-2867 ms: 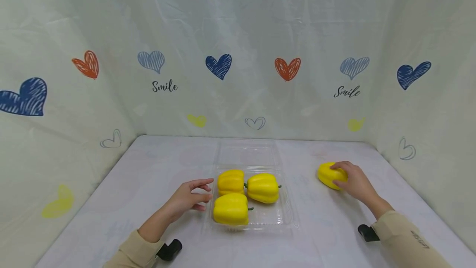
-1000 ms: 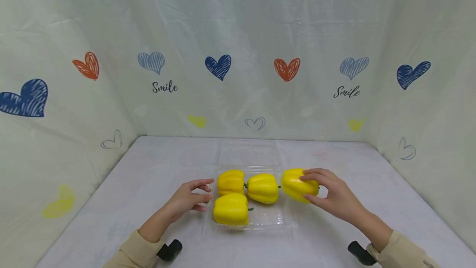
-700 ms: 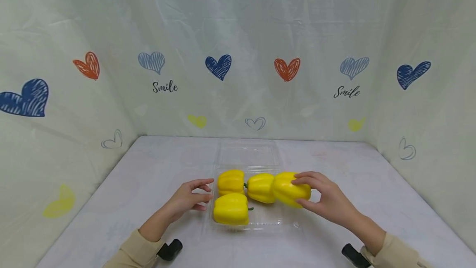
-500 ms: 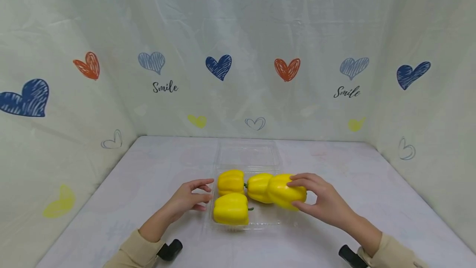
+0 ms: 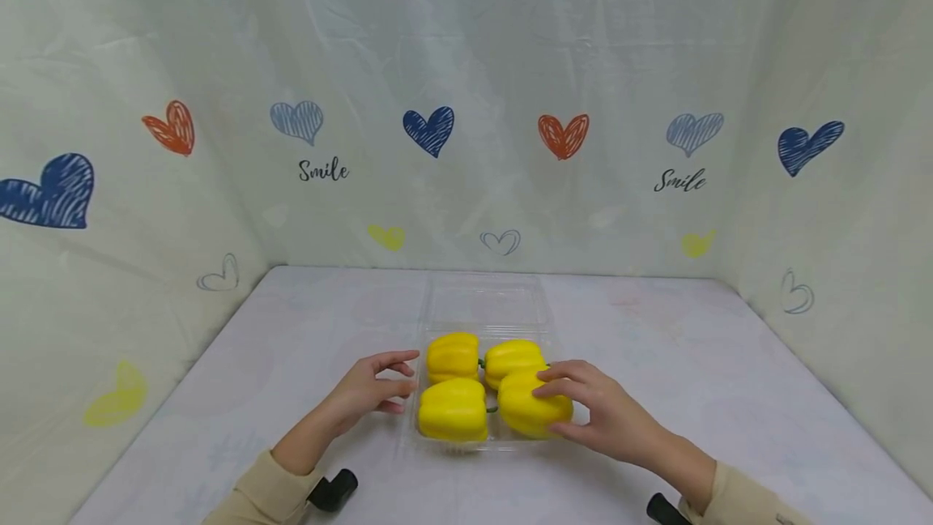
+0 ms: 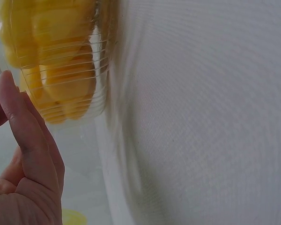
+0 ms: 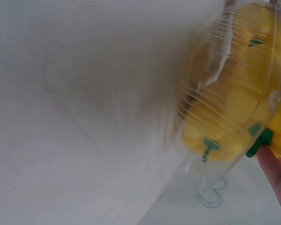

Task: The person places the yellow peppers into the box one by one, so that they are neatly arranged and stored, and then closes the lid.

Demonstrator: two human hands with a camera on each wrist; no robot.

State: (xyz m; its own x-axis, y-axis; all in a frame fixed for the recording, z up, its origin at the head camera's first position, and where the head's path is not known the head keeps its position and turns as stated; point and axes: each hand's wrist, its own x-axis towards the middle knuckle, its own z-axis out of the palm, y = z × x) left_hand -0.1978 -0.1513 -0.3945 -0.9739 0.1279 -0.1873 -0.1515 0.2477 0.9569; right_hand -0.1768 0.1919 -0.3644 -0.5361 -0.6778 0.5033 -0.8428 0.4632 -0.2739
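My right hand (image 5: 608,411) grips a yellow bell pepper (image 5: 525,407) over the front right part of a clear plastic clamshell container (image 5: 503,447). In the right wrist view, a fingertip lies by the pepper's green stem (image 7: 263,137). Three more yellow bell peppers sit inside: one at back left (image 5: 452,356), one at back right (image 5: 513,356) and one at front left (image 5: 452,411). My left hand (image 5: 364,391), fingers loosely extended, is at the container's left side; the left wrist view shows a fingertip (image 6: 7,82) right at its rim.
The container's transparent lid (image 5: 484,302) lies folded back behind it on the white tabletop (image 5: 328,306). A pale curtain (image 5: 496,47) with printed hearts surrounds the table at the back and sides. Black wrist cameras (image 5: 333,490) jut from beige sleeves.
From the right side of the table, my right hand has carried the bell pepper left, then toward the front and down, over the container's front right. The left hand stays put.
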